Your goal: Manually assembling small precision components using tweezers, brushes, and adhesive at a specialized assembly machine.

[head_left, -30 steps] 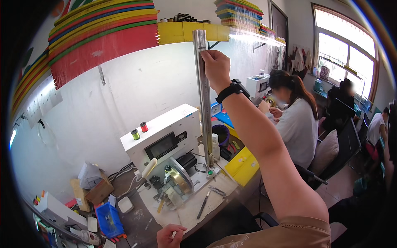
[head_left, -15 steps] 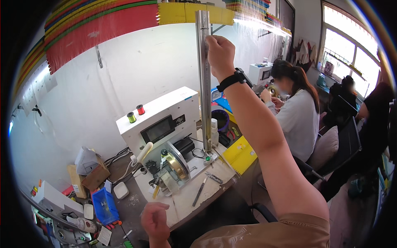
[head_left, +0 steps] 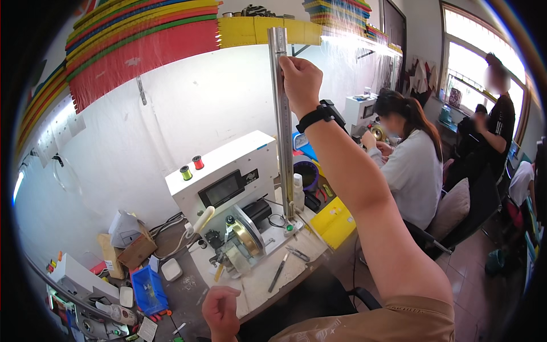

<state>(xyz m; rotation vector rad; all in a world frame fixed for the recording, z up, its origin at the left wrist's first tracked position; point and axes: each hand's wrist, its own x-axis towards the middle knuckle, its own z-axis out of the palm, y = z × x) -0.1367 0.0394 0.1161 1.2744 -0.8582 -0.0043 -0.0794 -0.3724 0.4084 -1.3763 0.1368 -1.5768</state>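
My right hand, raised on a stretched arm, is closed in a pinch beside the upper end of a tall metal post with ruler-like markings. What its fingertips hold, if anything, is too small to make out. The post rises at the right side of a white bench machine with a dark screen, a brass-coloured wheel and a pale curved handle. In front of the machine, low in the view, my left hand has its fingers curled together. Anything inside them is hidden.
Green and red thread spools stand on the machine. A thin dark-handled tool lies on the worktop, with a yellow sheet to the right. A blue bin sits left. Co-workers, one in a light top, are at the right.
The whole view has shifted, so the bench sits lower. My right hand is slightly nearer the post's top. My left hand stays low and curled. A standing person at the right shows more fully.
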